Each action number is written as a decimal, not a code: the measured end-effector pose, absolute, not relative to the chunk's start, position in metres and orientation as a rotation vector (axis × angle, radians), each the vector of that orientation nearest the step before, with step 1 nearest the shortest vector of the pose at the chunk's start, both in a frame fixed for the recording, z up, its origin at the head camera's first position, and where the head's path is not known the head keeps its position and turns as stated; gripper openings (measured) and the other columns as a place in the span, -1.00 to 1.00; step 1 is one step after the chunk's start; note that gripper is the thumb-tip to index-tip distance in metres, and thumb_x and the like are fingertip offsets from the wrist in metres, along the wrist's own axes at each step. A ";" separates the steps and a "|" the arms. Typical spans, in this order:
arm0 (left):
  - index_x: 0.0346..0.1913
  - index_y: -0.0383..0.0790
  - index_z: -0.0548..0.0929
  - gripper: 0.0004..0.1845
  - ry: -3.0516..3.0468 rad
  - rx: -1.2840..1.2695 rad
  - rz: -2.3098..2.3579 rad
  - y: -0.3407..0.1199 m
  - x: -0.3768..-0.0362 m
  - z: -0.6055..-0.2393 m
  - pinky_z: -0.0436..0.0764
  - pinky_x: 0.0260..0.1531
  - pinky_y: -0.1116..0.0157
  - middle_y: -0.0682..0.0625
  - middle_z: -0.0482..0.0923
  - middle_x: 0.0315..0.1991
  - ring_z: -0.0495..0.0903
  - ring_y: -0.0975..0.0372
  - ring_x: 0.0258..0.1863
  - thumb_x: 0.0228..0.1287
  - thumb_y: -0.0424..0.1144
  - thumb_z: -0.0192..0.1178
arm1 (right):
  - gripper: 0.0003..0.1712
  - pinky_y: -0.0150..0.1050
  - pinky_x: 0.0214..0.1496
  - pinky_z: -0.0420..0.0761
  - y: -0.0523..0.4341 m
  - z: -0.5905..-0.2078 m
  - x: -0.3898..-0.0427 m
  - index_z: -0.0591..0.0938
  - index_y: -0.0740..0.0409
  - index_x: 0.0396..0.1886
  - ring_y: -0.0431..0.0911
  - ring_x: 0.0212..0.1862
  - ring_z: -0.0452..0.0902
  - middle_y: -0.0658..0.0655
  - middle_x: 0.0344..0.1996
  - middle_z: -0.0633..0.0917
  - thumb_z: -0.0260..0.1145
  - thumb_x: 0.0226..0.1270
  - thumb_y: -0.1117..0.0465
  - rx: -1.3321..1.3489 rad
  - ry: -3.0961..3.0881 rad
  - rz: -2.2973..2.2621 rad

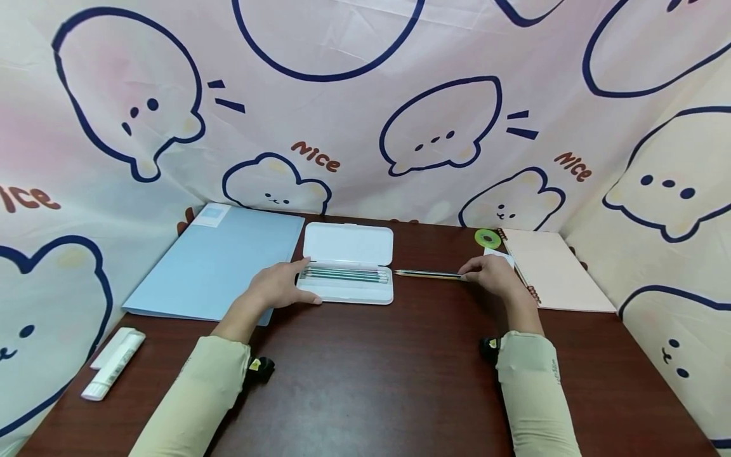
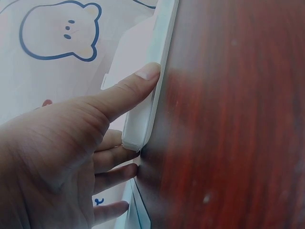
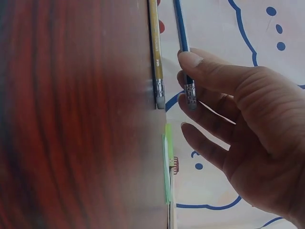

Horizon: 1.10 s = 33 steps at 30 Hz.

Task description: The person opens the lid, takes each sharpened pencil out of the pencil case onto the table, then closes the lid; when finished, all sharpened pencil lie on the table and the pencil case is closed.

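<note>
A white pencil case [image 1: 354, 294] lies with its lid [image 1: 348, 244] raised at the back; several green pencils [image 1: 345, 275] lie inside. My left hand [image 1: 278, 285] grips the case's left end, its thumb [image 2: 128, 93] along the front wall and fingers round the end. To the right, my right hand [image 1: 492, 273] pinches a dark blue pencil [image 3: 182, 28] near its eraser end, between thumb and fingers. This pencil is raised off the table. Beside it a yellow pencil [image 3: 156, 47] lies on the tabletop, and the two overlap in the head view.
A light blue folder [image 1: 228, 266] lies at the left, partly behind my left hand. Nearer the front left is a white tube-shaped item [image 1: 117, 368]. At the right are a spiral notebook [image 1: 565, 270], a green ring-shaped roll [image 1: 487, 238] and a small white piece [image 1: 498, 255].
</note>
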State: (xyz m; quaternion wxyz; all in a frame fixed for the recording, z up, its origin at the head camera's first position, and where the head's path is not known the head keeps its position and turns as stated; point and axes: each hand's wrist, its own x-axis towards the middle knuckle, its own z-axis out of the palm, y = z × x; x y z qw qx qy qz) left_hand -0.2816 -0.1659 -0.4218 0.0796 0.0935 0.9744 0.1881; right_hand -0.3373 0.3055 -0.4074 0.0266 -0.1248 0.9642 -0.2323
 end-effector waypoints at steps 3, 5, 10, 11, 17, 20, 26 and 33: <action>0.60 -0.12 0.19 0.14 2.912 0.278 0.561 -0.166 -0.282 -0.421 0.48 0.22 -0.16 -0.28 0.39 0.44 0.43 -0.14 0.37 0.06 0.35 0.42 | -0.88 0.03 0.04 0.61 0.304 -0.410 -0.338 0.84 0.05 -0.22 0.08 -0.04 0.66 0.13 -0.18 0.82 0.41 0.34 0.21 -0.420 2.971 -0.715; 0.60 -0.11 0.19 0.14 2.910 0.276 0.564 -0.166 -0.282 -0.421 0.48 0.22 -0.16 -0.28 0.40 0.44 0.43 -0.14 0.37 0.05 0.35 0.42 | -0.89 0.03 0.03 0.60 0.302 -0.411 -0.339 0.84 0.05 -0.23 0.07 -0.04 0.66 0.13 -0.18 0.82 0.41 0.33 0.21 -0.446 2.967 -0.697; 0.60 -0.12 0.19 0.15 2.910 0.277 0.566 -0.165 -0.282 -0.421 0.48 0.22 -0.16 -0.29 0.40 0.43 0.44 -0.14 0.35 0.05 0.35 0.42 | -0.88 0.05 0.05 0.59 0.300 -0.410 -0.339 0.83 0.05 -0.23 0.05 -0.04 0.63 0.15 -0.15 0.80 0.39 0.35 0.23 -0.441 2.955 -0.670; 0.60 -0.11 0.19 0.14 2.910 0.276 0.566 -0.165 -0.283 -0.421 0.48 0.22 -0.16 -0.29 0.40 0.43 0.44 -0.14 0.35 0.05 0.35 0.42 | -0.88 0.06 0.06 0.59 0.299 -0.410 -0.339 0.83 0.05 -0.22 0.05 -0.04 0.63 0.15 -0.14 0.80 0.38 0.35 0.24 -0.437 2.953 -0.667; 0.60 -0.12 0.18 0.14 2.906 0.272 0.566 -0.165 -0.281 -0.420 0.47 0.25 -0.16 -0.28 0.39 0.44 0.42 -0.14 0.38 0.06 0.35 0.42 | -0.88 0.06 0.06 0.57 0.297 -0.410 -0.341 0.80 0.06 -0.19 0.06 -0.05 0.60 0.19 -0.09 0.78 0.36 0.37 0.24 -0.442 2.945 -0.637; 0.60 -0.13 0.18 0.14 2.905 0.275 0.559 -0.166 -0.282 -0.420 0.47 0.24 -0.16 -0.29 0.38 0.45 0.42 -0.14 0.38 0.07 0.35 0.41 | -0.89 0.03 0.02 0.56 0.296 -0.410 -0.341 0.79 0.05 -0.19 0.05 -0.08 0.58 0.19 -0.09 0.77 0.37 0.36 0.24 -0.427 2.945 -0.630; 0.60 -0.14 0.17 0.13 2.907 0.283 0.553 -0.166 -0.282 -0.420 0.47 0.24 -0.17 -0.31 0.37 0.45 0.41 -0.16 0.38 0.09 0.34 0.40 | -0.88 0.04 0.00 0.57 0.295 -0.409 -0.341 0.78 0.07 -0.16 0.04 -0.12 0.60 0.15 -0.14 0.78 0.38 0.36 0.25 -0.425 2.977 -0.614; 0.60 -0.13 0.17 0.14 2.900 0.273 0.560 -0.165 -0.282 -0.420 0.46 0.25 -0.17 -0.30 0.38 0.45 0.42 -0.15 0.37 0.07 0.35 0.41 | -0.83 0.06 -0.03 0.58 0.293 -0.406 -0.340 0.76 0.09 -0.09 0.05 -0.15 0.63 0.16 -0.14 0.79 0.35 0.40 0.20 -0.393 3.032 -0.589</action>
